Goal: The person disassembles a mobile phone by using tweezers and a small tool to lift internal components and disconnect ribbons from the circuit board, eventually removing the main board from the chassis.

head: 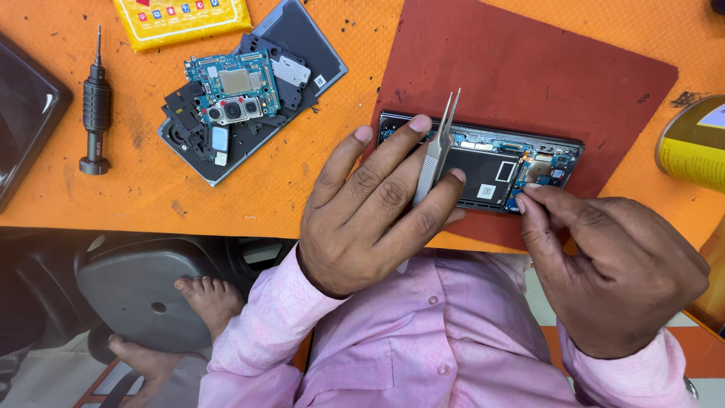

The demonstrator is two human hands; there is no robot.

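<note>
Head view, looking down over a pink shirt (438, 340) onto an orange work mat (249, 189). Opened phone (495, 162) lying back-side up on a dark red pad (529, 68), near the table's front edge, internal boards and black battery area exposed. Left hand (374, 215) resting across the phone's left end, fingers loosely spread, with metal tweezers (436, 147) held between the middle fingers, tips pointing away toward the pad. Right hand (615, 264) at the phone's right end, thumb and forefinger pressed together in a pinch on a small part at the lower right corner, beside the blue board; what exactly is pinched too small to tell. Farther left on the mat, well apart from the phone: a removed grey back cover (302, 45) carrying a blue circuit board with camera modules (234, 91) and black shields. Left of that, a black screwdriver (96, 106) lying on its own. Yellow packet (181, 19) at the top edge, yellow tin (691, 147) at the right edge. Bare feet (208, 298) visible below the table, beside a grey stool (136, 283).
</note>
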